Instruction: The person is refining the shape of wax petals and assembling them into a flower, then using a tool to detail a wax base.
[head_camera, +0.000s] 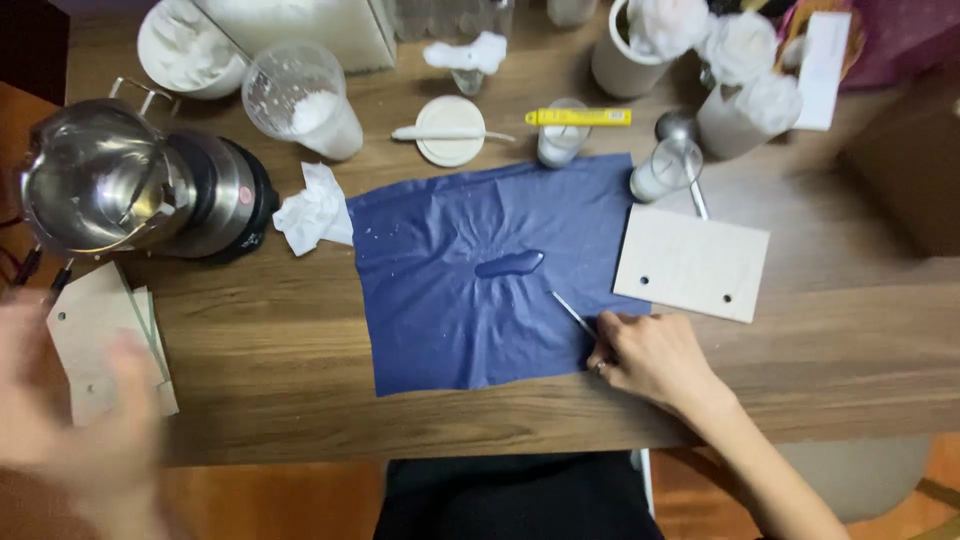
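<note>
Blue wrinkled cloth (470, 285) lies flat on the wooden table (300, 400), a wet patch (510, 264) at its middle. The right hand (650, 355) pinches a thin metal rod (574, 313) at its lower right edge; a slip could snag or drag the fabric. The left hand (70, 420) is blurred, open, holding nothing.

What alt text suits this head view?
A right hand holds a thin metal tool on a blue cloth spread over a wooden table; the blurred left hand hovers near cardboard pieces.
</note>
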